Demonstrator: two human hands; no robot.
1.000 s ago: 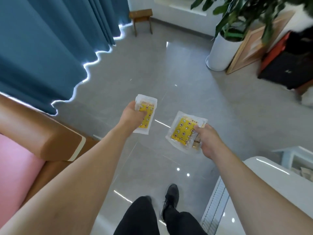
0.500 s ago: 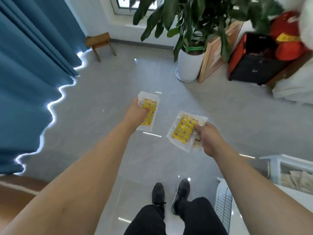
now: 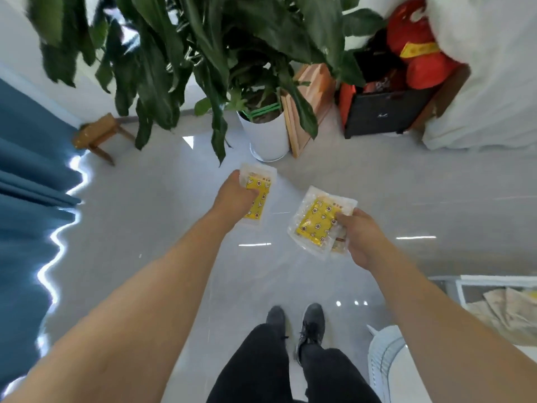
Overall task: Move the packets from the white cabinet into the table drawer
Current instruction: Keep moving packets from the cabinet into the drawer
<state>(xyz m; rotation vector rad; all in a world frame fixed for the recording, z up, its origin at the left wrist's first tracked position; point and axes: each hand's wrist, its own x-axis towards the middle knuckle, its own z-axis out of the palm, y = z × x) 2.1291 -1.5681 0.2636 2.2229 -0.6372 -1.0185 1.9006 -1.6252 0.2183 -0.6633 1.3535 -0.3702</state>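
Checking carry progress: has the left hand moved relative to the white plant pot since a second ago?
Yes. The left hand, gripping a packet, now sits much closer to the white plant pot, just below it.

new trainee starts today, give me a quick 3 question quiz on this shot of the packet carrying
1. True or false: the left hand holds nothing.
2. What stands nearest beyond the left hand's packet? A) wooden stool B) white plant pot C) black box
3. Fill in: the right hand grips the packets by their ___ edge as the camera sees them.

Key
1. False: each hand grips yellow-printed clear packets.
2. B
3. Right; a second packet shows under the top one.
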